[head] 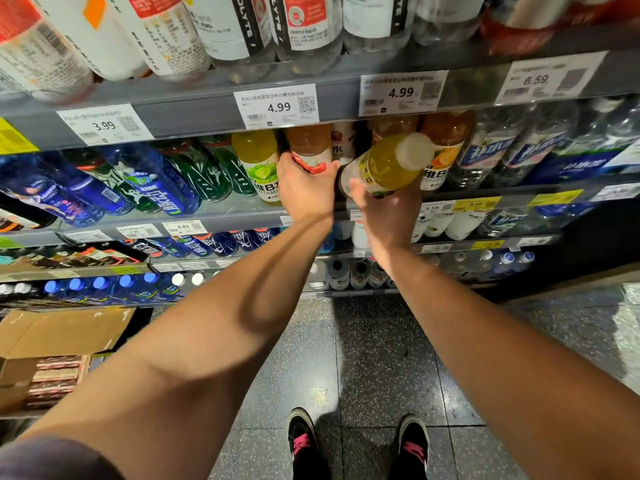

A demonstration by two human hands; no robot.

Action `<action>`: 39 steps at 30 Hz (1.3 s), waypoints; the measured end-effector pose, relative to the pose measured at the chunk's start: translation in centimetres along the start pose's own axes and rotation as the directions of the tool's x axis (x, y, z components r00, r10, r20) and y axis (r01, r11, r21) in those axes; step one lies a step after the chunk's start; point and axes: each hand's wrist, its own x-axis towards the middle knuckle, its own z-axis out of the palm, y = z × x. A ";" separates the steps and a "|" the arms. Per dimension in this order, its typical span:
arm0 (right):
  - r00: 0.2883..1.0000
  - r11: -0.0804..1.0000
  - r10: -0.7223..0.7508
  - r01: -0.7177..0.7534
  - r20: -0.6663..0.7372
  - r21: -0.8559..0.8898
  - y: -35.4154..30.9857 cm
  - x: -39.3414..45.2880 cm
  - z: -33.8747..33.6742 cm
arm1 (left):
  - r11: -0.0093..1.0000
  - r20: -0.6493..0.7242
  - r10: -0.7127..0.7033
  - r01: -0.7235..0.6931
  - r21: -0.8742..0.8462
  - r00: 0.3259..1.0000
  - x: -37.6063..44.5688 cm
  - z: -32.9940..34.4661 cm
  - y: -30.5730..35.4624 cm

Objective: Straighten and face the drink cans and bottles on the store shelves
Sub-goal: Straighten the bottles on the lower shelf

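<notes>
The yellow-green bottle (pixel 384 168) is off the shelf (pixel 221 216), tilted cap-forward in the right hand (pixel 388 209), which grips its lower body; just beside it the left hand (pixel 304 188) wraps the red-labelled bottle (pixel 310 150) standing in its row. Mid-facing, I judge: next the lifted bottle needs an upright slot beside its lime-labelled match (pixel 259 164), label outward

Yellow-green bottle (pixel 384 168) with a white cap is off the shelf, tipped cap-first toward the camera, gripped from below. Beside it on the left, a reddish-brown bottle (pixel 309 147) stands upright in its row, cherry-red label facing out, held around its middle.
</notes>
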 end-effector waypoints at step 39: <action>0.950 0.990 -0.052 0.089 0.306 -0.108 -1.7 -2.5 3.3 | 0.999 0.077 0.049 -0.048 -0.021 0.996 4.9 -6.4 -4.3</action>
